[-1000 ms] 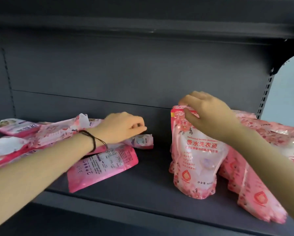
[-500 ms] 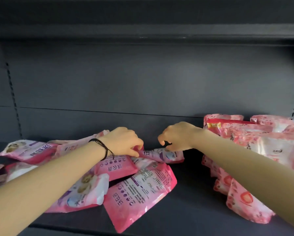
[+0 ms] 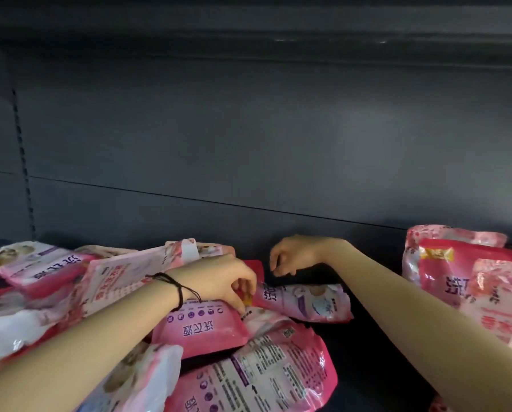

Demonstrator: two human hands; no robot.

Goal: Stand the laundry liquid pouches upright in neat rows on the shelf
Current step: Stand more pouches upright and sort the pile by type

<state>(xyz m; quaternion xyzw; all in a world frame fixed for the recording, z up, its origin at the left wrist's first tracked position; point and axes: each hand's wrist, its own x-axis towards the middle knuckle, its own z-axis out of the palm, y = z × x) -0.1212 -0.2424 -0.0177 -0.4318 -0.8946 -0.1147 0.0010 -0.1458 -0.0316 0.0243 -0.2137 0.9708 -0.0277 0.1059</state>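
The dark shelf (image 3: 376, 379) carries two groups of pink laundry liquid pouches. A heap of flat pouches (image 3: 106, 292) fills the left part, and a group of standing pouches (image 3: 468, 281) is at the right edge; between them the shelf is bare.

The step in hand seems to be taking one more pouch out of the heap. To do it well, it is better to hold a pouch by its top seam and bottom together, lift it free of its neighbours, and set it on its base close beside the standing group, so the row grows without a gap. The soft liquid inside will probably sag, so the base should be flattened first.

The left hand (image 3: 219, 281) lies on the heap, its grip curled together at the edge of the pink pouch with purple icons (image 3: 201, 328); I cannot tell if it really pinches it. The right hand (image 3: 293, 257) hovers just above the end of the pale pouch with a purple panel (image 3: 305, 301), its fingers bent but apart, holding nothing.
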